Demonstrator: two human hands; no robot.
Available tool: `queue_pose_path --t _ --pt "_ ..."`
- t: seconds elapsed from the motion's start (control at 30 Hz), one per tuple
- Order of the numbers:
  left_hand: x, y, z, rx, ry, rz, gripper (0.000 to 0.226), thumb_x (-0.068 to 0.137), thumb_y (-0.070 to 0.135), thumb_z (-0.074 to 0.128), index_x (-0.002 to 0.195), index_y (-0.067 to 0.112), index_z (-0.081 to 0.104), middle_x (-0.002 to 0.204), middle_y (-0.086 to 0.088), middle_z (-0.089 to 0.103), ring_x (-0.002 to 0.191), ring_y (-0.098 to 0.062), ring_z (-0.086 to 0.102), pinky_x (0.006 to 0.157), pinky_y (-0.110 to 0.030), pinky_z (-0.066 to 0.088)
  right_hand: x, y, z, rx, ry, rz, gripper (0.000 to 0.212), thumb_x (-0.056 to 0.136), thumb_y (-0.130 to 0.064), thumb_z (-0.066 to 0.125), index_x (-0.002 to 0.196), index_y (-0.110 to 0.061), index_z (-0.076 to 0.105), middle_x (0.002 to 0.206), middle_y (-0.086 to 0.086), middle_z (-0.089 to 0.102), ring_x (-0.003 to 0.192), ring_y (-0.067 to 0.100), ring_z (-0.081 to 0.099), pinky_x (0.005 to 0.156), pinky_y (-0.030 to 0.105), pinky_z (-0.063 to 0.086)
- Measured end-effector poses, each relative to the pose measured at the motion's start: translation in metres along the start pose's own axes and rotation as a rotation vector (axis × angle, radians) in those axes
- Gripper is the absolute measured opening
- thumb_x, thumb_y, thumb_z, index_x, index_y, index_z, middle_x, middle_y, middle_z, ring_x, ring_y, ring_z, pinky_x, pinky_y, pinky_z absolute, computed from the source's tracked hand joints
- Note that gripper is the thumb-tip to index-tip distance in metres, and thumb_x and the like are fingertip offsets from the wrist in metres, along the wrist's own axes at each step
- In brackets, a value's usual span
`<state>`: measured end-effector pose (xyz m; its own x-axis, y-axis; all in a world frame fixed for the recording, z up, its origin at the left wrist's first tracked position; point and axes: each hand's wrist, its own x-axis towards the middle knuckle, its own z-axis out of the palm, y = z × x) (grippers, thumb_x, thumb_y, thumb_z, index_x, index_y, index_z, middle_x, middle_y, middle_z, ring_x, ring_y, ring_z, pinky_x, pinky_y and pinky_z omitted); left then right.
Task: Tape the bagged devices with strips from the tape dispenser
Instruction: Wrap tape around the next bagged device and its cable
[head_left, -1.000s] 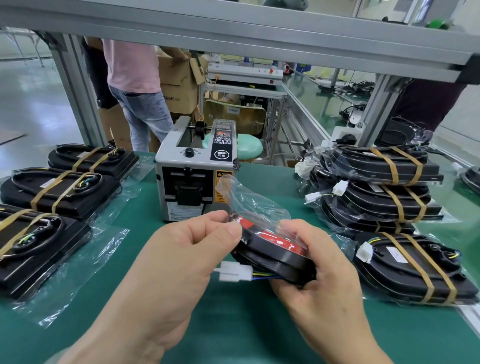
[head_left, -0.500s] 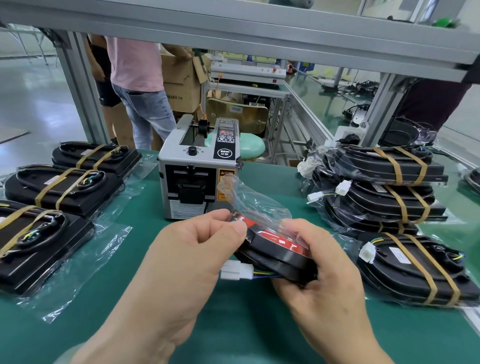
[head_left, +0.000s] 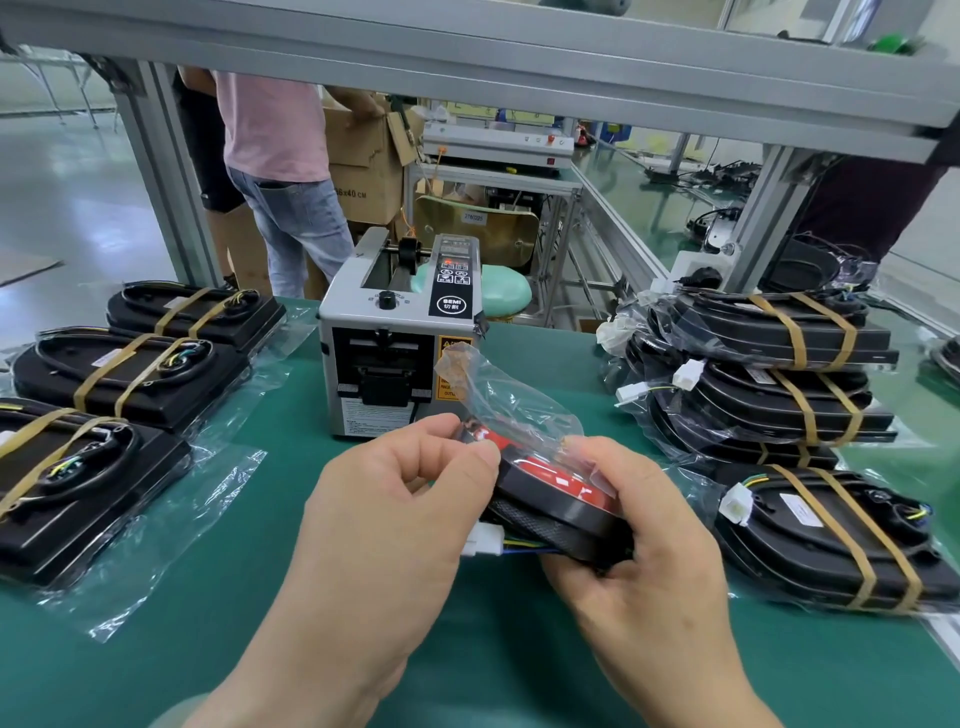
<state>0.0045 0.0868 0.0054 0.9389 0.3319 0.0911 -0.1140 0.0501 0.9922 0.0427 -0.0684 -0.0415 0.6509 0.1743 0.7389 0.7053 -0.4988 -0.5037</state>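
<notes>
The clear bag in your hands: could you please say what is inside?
A black device with a red top sits in the clear bag; a white connector shows beside it. The left hand and right hand hide its ends and underside.

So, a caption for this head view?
Left hand and right hand hold a bagged device before the tape dispenser.

device (head_left: 558, 512) – black, red | mat (head_left: 311, 519) – green | dispenser (head_left: 397, 338) – grey
</notes>
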Motion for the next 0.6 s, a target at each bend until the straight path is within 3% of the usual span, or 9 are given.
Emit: queue_pose_path --t 0.1,0.23,0.3,0.37,0.47,0.6 --pt "-0.0009 0.0008 0.0029 0.028 0.056 0.007 0.017 0.066 0.037 0.072 0.060 0.021 0.072 0.100 0.010 0.072 0.101 0.020 0.055 0.085 -0.016 0.039 -0.0007 0.0000 0.0017 0.012 0.015 0.003 0.065 0.063 -0.011 0.073 0.120 -0.035 0.052 0.114 -0.019 0.060 0.103 0.013 0.062 0.085 0.037 0.051" --pt "-0.0021 0.0001 0.0055 0.035 0.093 0.035 0.013 0.061 0.039 0.072 0.063 0.026 0.072 0.099 0.007 0.073 0.099 0.015 0.060 0.086 -0.019 0.043 -0.0009 0.0005 0.0030 0.013 0.035 -0.004 0.068 0.063 -0.012 0.073 0.120 -0.038 0.049 0.117 -0.021 0.059 0.103 0.012 0.062 0.085 0.035 0.051" --pt "-0.0007 -0.0010 0.0056 -0.077 0.107 0.011 0.031 0.052 0.034 0.091 0.074 0.023 0.071 0.093 0.010 0.074 0.088 0.007 0.066 0.078 -0.015 0.049 -0.0012 0.0011 0.0032 0.022 0.048 -0.005 0.068 0.063 -0.013 0.074 0.121 -0.038 0.049 0.116 -0.021 0.059 0.103 0.012 0.062 0.085 0.035 0.051" --pt "0.0022 -0.0051 0.0047 -0.269 0.103 -0.052 0.052 0.042 0.030 0.085 0.090 0.018 0.067 0.088 0.007 0.075 0.084 -0.002 0.068 0.076 -0.017 0.051 -0.0017 0.0022 0.0035 0.039 0.061 -0.005 0.067 0.064 -0.013 0.075 0.121 -0.037 0.050 0.115 -0.018 0.061 0.102 0.014 0.063 0.084 0.036 0.052" --pt "0.0039 -0.0073 0.0014 -0.490 0.067 -0.119 0.035 0.058 0.020 0.069 0.092 0.015 0.068 0.092 -0.002 0.073 0.092 -0.017 0.063 0.093 -0.034 0.048 -0.0022 0.0038 0.0039 0.069 0.088 0.010 0.064 0.064 -0.011 0.075 0.121 -0.033 0.054 0.113 -0.011 0.064 0.102 0.016 0.063 0.087 0.032 0.051" --pt "0.0030 -0.0024 -0.0024 -0.414 0.041 -0.064 0.021 0.055 0.016 0.074 0.072 0.029 0.076 0.091 -0.003 0.074 0.090 -0.019 0.060 0.091 -0.036 0.046 -0.0015 0.0025 0.0025 0.089 0.094 0.024 0.055 0.069 -0.020 0.071 0.121 -0.026 0.055 0.113 -0.005 0.065 0.104 0.014 0.062 0.090 0.018 0.045"
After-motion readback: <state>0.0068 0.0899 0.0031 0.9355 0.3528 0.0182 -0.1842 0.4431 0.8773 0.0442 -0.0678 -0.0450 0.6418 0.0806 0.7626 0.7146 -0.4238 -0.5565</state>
